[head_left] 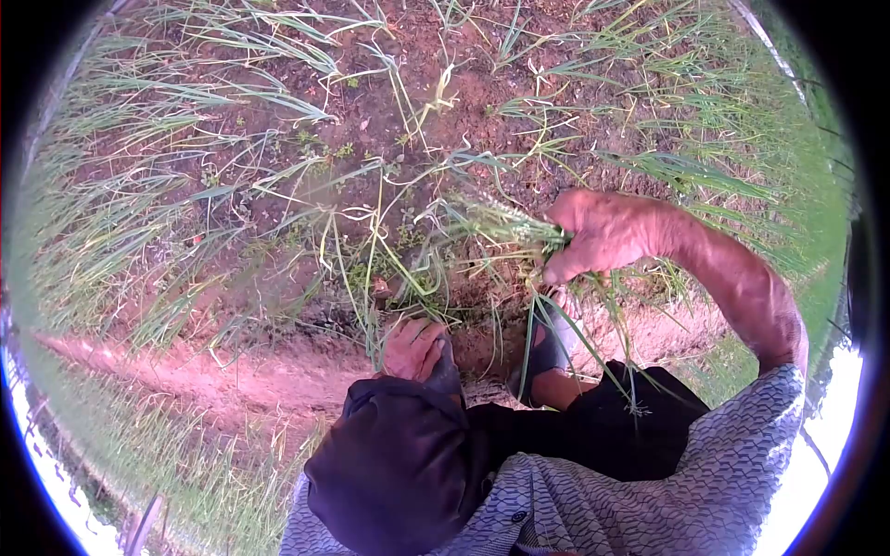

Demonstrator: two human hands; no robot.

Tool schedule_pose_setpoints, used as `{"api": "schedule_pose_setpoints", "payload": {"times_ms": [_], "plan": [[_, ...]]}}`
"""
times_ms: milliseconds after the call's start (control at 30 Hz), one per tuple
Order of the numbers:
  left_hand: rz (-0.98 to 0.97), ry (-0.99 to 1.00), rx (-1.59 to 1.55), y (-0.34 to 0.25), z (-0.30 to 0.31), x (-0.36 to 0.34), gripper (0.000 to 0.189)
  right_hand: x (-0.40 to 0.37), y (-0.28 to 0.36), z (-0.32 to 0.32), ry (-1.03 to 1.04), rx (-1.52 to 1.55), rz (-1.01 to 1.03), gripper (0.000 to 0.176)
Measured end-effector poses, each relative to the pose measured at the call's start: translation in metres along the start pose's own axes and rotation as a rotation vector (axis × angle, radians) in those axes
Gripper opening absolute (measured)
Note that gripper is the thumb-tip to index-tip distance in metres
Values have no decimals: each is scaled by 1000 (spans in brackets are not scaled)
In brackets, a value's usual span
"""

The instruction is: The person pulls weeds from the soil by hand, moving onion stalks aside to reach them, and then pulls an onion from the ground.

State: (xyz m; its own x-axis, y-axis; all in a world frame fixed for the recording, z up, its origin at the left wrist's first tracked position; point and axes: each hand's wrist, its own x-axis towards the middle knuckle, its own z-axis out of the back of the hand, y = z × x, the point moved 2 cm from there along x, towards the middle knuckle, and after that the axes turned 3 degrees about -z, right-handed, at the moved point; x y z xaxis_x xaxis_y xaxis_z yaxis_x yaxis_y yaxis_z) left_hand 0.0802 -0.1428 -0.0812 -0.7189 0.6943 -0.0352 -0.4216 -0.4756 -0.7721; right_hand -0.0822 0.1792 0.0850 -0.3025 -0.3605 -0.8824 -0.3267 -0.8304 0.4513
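Note:
My right hand (pixel 593 236) is closed around a bunch of pulled grass and thin green stalks (pixel 505 222), whose loose ends point left over the soil. Long grass stems also hang below this hand toward my right foot (pixel 552 343). What looks like my left hand (pixel 411 348) is low beside my left foot, at the near edge of the planted soil. The dark cloth over my left knee (pixel 389 463) hides its arm, and its fingers are too unclear to read. Thin green plants (pixel 375 232) with bent leaves rise from the soil just beyond it.
Rows of slender green plants (pixel 269 46) spread over the brown soil (pixel 362 120) ahead and to both sides. A bare earth strip (pixel 232 375) runs across on the left, with more grassy growth (pixel 213 482) behind it. Small weeds grow between the plants.

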Motion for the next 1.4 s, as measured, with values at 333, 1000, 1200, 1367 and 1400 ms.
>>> {"api": "schedule_pose_setpoints", "payload": {"times_ms": [333, 1000, 1200, 1367, 1400], "plan": [[42, -119, -14, 3, -3, -6, 37, -132, 36, 175, -797, 421, 249, 19], [-62, -20, 66, 18, -11, -10, 32, 236, -64, 85, -817, -672, -171, 26], [-62, -109, -4, 12, 4, 3, 36, 240, -66, 89, -913, -585, -132, 24], [-16, -121, -2, 9, 6, 6, 39, 233, -79, 100, -1064, -252, -39, 18], [-33, -60, 19, 16, -4, -2, 39, 236, -86, 99, -1085, -110, 82, 22]]}}
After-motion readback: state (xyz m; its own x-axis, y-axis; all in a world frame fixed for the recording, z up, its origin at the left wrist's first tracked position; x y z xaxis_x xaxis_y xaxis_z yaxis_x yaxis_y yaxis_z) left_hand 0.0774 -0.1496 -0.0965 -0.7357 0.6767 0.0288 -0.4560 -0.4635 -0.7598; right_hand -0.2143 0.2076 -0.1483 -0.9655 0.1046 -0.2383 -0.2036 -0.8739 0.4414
